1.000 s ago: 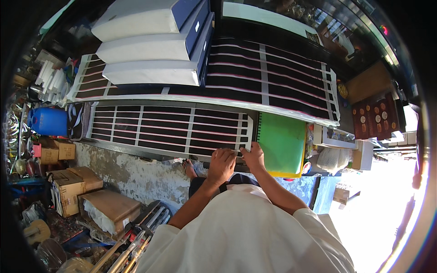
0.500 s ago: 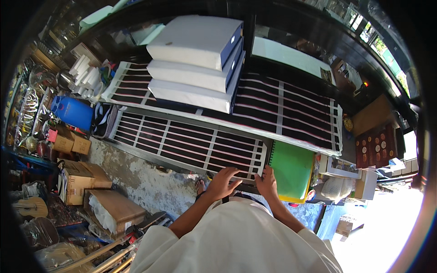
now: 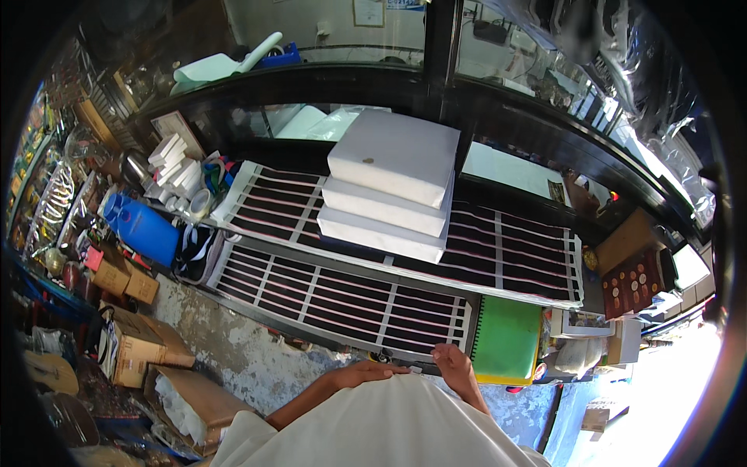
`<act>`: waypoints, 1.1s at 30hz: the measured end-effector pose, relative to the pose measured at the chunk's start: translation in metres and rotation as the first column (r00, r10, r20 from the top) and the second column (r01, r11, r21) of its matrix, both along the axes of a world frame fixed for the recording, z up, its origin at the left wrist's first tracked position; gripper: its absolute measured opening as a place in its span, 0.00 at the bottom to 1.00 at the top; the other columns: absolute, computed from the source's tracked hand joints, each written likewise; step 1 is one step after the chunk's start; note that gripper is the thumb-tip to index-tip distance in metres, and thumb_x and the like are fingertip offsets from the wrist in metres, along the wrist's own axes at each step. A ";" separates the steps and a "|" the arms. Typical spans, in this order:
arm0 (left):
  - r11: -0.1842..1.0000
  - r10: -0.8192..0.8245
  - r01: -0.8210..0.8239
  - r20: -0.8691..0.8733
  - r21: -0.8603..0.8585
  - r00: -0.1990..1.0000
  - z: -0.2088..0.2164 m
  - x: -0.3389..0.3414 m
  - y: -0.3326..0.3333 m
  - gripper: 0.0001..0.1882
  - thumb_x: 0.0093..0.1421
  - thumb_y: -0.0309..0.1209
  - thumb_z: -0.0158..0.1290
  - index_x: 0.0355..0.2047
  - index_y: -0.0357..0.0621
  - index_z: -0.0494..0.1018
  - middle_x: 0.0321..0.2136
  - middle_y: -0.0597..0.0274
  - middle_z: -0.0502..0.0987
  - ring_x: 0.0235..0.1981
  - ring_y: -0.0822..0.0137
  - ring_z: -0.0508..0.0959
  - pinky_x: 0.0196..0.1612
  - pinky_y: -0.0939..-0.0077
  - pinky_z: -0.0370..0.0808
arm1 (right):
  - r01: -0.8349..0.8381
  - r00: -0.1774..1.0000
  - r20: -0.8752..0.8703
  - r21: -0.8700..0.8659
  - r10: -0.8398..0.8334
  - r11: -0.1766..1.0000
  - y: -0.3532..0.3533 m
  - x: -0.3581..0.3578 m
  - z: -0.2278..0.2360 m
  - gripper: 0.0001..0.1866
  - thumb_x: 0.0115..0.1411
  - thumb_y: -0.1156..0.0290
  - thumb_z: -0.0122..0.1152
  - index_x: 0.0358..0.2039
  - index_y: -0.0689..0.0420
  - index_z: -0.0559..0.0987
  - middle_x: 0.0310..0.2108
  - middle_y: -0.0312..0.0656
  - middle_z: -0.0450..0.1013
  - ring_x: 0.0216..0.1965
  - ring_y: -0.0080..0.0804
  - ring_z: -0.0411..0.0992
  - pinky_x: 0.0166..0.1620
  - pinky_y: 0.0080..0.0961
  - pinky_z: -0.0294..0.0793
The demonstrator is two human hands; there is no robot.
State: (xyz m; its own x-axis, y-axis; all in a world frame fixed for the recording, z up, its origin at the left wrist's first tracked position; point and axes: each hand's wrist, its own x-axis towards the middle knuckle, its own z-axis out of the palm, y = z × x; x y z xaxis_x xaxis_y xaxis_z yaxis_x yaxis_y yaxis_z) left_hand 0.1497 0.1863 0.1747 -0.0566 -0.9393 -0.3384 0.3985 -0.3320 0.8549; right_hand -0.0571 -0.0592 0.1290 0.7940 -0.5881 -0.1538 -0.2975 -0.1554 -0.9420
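My left hand (image 3: 364, 375) lies flat and open against the front of my white shirt (image 3: 354, 424), fingers stretched to the right. Just beyond the shirt, my right hand (image 3: 455, 367) is curled closed by the near right corner of a lower sheet with black and white stripes (image 3: 307, 298). Whether anything is inside those fingers is hidden. Above and behind, a longer striped sheet (image 3: 510, 249) covers the upper ledge. Three thick white binders (image 3: 389, 156) are stacked on it. To the right of my right hand lies a green spiral notebook (image 3: 506, 338) over something yellow.
A blue jug (image 3: 144, 229) and stacked white boxes (image 3: 175, 167) stand at the left. Cardboard boxes (image 3: 140, 342) sit on the worn floor (image 3: 226, 335) below them. Glass panels in black frames (image 3: 443, 62) rise behind. A dark red coin board (image 3: 630, 280) leans at the right.
The view has tilted up, showing more glass behind. My left hand has drawn back from the lower sheet's edge onto my shirt. My right hand stays close to the sheet's corner.
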 end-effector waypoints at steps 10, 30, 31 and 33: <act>0.434 0.901 -0.656 0.319 -0.618 0.295 0.096 0.179 0.015 0.22 0.84 0.40 0.53 0.66 0.35 0.77 0.64 0.51 0.80 0.65 0.63 0.78 0.71 0.64 0.72 | 0.260 0.874 0.484 -0.400 -0.038 0.879 -0.025 0.126 0.166 0.42 0.64 0.77 0.80 0.76 0.64 0.70 0.63 0.53 0.82 0.65 0.42 0.81 0.65 0.39 0.85; 0.539 0.838 -0.749 0.158 -0.385 0.522 0.108 0.284 -0.077 0.40 0.84 0.60 0.45 0.75 0.33 0.70 0.70 0.51 0.76 0.70 0.58 0.75 0.74 0.61 0.69 | 0.297 0.790 0.520 0.138 -0.324 0.945 -0.067 0.199 0.151 0.36 0.87 0.45 0.48 0.76 0.65 0.73 0.65 0.45 0.79 0.63 0.28 0.76 0.67 0.29 0.75; 0.559 0.826 -0.731 0.182 -0.390 0.534 0.108 0.293 -0.082 0.41 0.84 0.61 0.44 0.73 0.33 0.71 0.67 0.50 0.78 0.68 0.58 0.77 0.73 0.62 0.70 | 0.298 0.783 0.489 0.247 -0.385 0.922 -0.073 0.211 0.146 0.36 0.87 0.44 0.47 0.76 0.65 0.73 0.67 0.46 0.78 0.64 0.29 0.75 0.68 0.29 0.73; 0.532 0.844 -0.752 0.168 -0.389 0.510 0.107 0.299 -0.096 0.42 0.82 0.65 0.43 0.67 0.33 0.76 0.59 0.47 0.83 0.61 0.58 0.82 0.66 0.64 0.77 | 0.324 0.846 0.332 0.301 -0.417 0.897 -0.087 0.232 0.140 0.51 0.82 0.32 0.47 0.80 0.71 0.64 0.77 0.59 0.68 0.78 0.43 0.65 0.79 0.35 0.62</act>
